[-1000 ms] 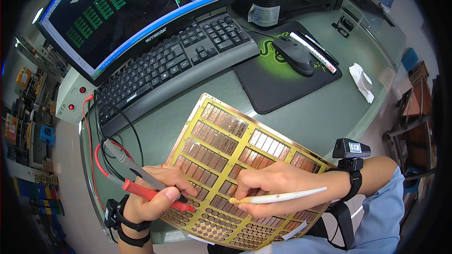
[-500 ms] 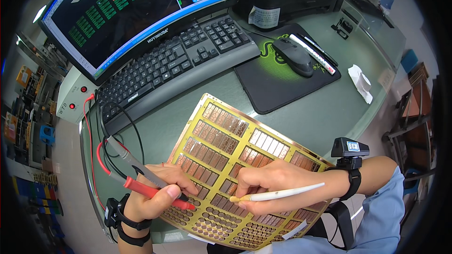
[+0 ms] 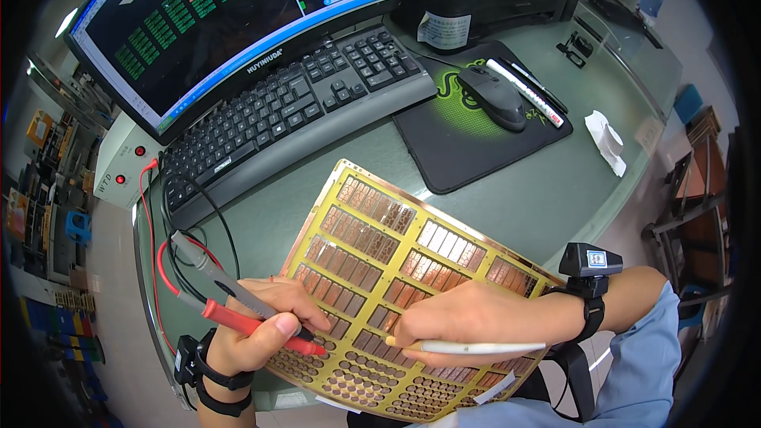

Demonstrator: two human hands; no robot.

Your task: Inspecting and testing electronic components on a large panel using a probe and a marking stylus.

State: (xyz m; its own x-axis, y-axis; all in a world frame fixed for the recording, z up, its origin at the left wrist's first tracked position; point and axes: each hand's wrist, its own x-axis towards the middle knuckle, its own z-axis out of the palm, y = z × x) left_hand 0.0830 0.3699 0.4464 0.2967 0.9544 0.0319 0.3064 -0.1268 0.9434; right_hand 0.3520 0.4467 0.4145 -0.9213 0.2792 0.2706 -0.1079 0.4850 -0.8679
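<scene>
A large yellow-bordered circuit board panel (image 3: 361,276) with rows of coppery rectangles and small round pieces leans over the desk's front edge. My left hand (image 3: 265,317) is closed around two test probes, a red probe (image 3: 234,319) and a grey probe (image 3: 226,279), their tips close together at the panel's lower left. Closed above the middle of the panel, my right hand (image 3: 464,317) pinches a white pen-shaped tool (image 3: 483,347) with a pale yellow tip. The tip points left toward the probes, and its tapered end points right. My right hand hides part of the panel.
Behind the panel are a keyboard (image 3: 297,107) and a lit monitor (image 3: 222,24). A black mouse (image 3: 491,97) and a white marker (image 3: 525,93) lie on a mouse pad (image 3: 452,160). Probe leads run to a grey box (image 3: 123,162). A black printer (image 3: 476,0) stands behind.
My right hand has turned, and the white tool's tapered end has dropped so it lies nearly level. The probes have shifted slightly left and down. The panel has moved a little left.
</scene>
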